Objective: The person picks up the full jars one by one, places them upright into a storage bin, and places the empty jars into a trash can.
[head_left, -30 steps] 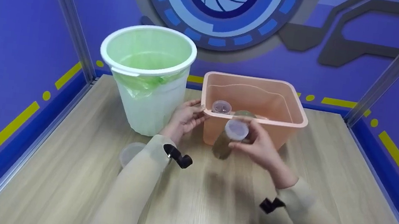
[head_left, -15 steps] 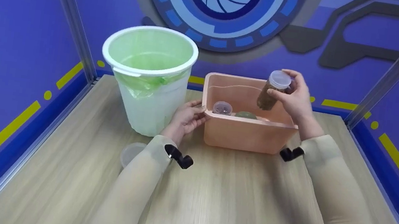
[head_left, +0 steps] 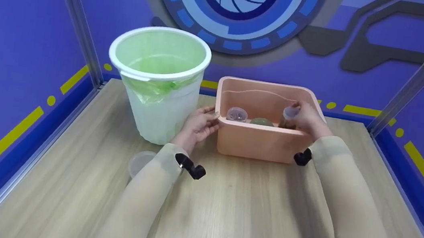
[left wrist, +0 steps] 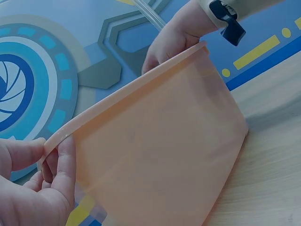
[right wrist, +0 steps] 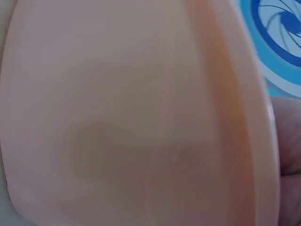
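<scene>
My left hand (head_left: 198, 125) pinches the front left corner of the peach plastic bin (head_left: 257, 145). The left wrist view shows the thumb on one side of the rim and the fingers (left wrist: 66, 165) on the other. Inside the bin's right end, my right hand (head_left: 308, 118) holds a clear jar (head_left: 287, 122) with a whitish lid and brown contents. The front wall hides the jar's lower part. Also in the bin are a clear round-topped container (head_left: 237, 114) at the left and a greenish rounded thing (head_left: 262, 122) in the middle. In the right wrist view the bin wall covers most of the right hand.
A white bucket (head_left: 156, 76) lined with a green bag (head_left: 158, 92) stands left of the bin. A translucent round container or lid (head_left: 140, 162) lies on the wooden table (head_left: 216, 216), partly behind the left sleeve. Blue printed panels (head_left: 14, 50) enclose the table's sides and back.
My right hand has carried the jar from in front of the bin, up over its right side, then down inside. The left hand has stayed at the rim.
</scene>
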The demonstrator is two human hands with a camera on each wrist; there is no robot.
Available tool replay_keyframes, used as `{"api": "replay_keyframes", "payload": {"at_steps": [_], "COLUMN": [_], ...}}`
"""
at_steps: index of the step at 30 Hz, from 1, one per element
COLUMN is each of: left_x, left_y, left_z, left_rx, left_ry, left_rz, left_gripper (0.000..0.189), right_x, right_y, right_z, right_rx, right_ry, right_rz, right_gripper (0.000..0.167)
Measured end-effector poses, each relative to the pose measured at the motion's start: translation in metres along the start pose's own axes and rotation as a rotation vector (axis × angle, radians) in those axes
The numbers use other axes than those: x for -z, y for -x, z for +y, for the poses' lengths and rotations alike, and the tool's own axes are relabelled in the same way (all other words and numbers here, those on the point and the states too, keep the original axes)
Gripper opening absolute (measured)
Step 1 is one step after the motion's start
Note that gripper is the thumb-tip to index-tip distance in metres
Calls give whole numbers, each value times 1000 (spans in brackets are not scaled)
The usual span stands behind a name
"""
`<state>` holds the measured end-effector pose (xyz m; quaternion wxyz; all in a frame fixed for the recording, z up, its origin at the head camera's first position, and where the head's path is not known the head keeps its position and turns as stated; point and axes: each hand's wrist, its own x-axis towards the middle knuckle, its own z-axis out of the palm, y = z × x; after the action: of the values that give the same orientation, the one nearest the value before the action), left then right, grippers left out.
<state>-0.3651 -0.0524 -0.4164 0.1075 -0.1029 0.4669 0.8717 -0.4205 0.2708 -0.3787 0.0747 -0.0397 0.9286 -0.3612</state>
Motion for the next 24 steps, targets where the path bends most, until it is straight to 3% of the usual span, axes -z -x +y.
{"api": "replay_keyframes", "payload": {"at_steps": [3, 7, 8, 11, 18, 24], "left_x": [0, 0, 0, 0, 0, 1], "left_y": [-1, -1, -1, 0, -1, -2], "left_z": [-1, -2, -3, -3, -2, -2], "left_rx": [-6, -10, -11, -15, -17, -13], "left_ry": [8, 10, 9, 6, 14, 26], "left_rz": [-5, -12, -13, -15, -6, -1], "left_gripper": [50, 49, 49, 49, 47, 47], "right_x": [-4, -9, -9, -10, -10, -11], "right_y": [-2, -6, -8, -10, -4, -2], "right_z": [0, 4, 6, 7, 1, -1], "right_rx": [16, 85, 113, 153, 37, 38], "right_ry": [99, 136, 141, 135, 5, -18], "right_rz": [-59, -75, -75, -82, -115, -114], "right_gripper": [54, 9, 6, 13, 10, 15]}}
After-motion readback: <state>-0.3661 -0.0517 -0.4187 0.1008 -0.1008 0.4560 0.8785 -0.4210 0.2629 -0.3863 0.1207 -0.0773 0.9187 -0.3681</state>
